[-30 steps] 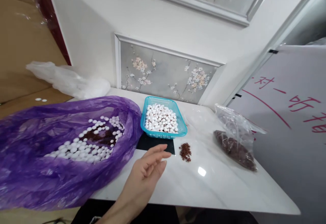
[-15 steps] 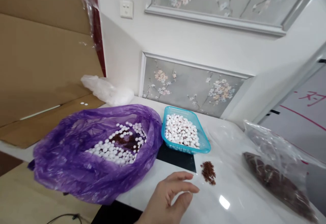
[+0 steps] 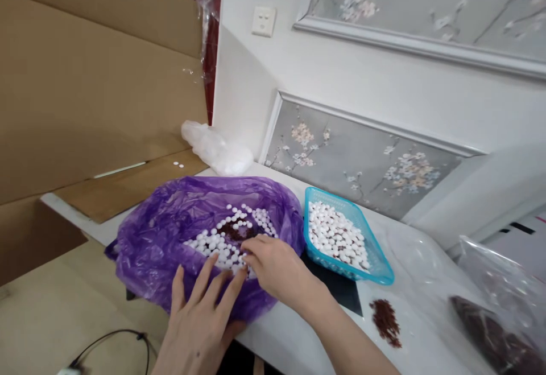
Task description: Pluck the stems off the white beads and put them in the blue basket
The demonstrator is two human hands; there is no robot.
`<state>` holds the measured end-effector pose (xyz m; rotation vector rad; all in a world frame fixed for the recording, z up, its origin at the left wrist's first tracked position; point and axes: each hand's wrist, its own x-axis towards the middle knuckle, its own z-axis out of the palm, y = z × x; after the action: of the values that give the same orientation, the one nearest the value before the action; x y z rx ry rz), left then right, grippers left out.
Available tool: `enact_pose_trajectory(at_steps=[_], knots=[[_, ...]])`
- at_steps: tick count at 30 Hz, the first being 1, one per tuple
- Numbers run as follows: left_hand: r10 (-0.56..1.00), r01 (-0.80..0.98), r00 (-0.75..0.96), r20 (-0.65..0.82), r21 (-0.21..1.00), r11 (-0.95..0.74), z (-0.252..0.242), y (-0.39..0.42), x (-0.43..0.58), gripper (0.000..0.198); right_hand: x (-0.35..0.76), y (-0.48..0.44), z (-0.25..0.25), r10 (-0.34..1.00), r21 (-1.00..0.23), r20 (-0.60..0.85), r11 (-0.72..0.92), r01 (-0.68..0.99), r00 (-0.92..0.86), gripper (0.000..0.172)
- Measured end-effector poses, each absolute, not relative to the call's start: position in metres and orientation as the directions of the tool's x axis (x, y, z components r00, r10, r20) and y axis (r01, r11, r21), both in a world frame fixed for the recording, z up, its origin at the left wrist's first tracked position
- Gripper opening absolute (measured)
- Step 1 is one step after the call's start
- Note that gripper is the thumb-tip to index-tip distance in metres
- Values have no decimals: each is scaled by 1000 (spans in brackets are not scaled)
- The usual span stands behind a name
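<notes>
A purple plastic bag (image 3: 153,233) lies wide open with small white balls (image 3: 213,241) and dark brown bits (image 3: 234,230) inside. My left hand (image 3: 205,306) is open, fingers spread over the bag's near side, fingertips close to the balls. Reaching in from the right, my right hand (image 3: 275,267) has its fingers bent and drawn together at the near edge of the balls; what is between its fingertips is hidden. To the right of the bag stands a turquoise plastic basket (image 3: 381,267) full of similar white balls, with some brown among them.
A small heap of red-brown bits (image 3: 386,322) lies on the white table (image 3: 294,335). At the right is a clear bag of brown material (image 3: 490,329). Cardboard (image 3: 98,107) stands on the left, near a crumpled white plastic bag (image 3: 217,147). A black cable (image 3: 111,335) lies below.
My right hand has moved left from beside the brown heap into the purple bag. My left hand has come into view over the bag's near side. The view has shifted left.
</notes>
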<state>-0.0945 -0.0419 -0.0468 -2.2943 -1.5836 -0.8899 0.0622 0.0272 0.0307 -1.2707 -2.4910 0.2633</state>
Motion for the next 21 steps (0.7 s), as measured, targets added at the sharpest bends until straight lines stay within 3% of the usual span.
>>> enact_pose_trajectory(at_steps=[3, 9, 12, 14, 17, 19, 21], knots=[[698, 887, 188, 691, 185, -422, -58, -41, -105, 34, 57, 38, 7, 841, -239, 116, 540, 807, -529, 15], [521, 762, 34, 853, 316, -566, -53, -30, -100, 32, 74, 23, 4, 899, -229, 54, 435, 871, -435, 18], [500, 660, 57, 864, 342, -668, -52, -26, -89, 30, 64, 27, 21, 852, -276, 138, 522, 807, -505, 27], [492, 614, 109, 864, 331, -717, -56, -27, -86, 31, 50, 36, 28, 746, -285, 215, 665, 690, -630, 33], [540, 603, 231, 809, 316, -732, -62, -34, -92, 34, 28, 51, 26, 580, -223, 179, 811, 541, -795, 38], [600, 627, 295, 743, 323, -709, -61, -44, -104, 38, 22, 56, 18, 566, -202, 141, 820, 536, -812, 31], [647, 681, 222, 729, 360, -638, -57, -53, -118, 44, 25, 57, 11, 615, -200, 136, 785, 587, -776, 20]])
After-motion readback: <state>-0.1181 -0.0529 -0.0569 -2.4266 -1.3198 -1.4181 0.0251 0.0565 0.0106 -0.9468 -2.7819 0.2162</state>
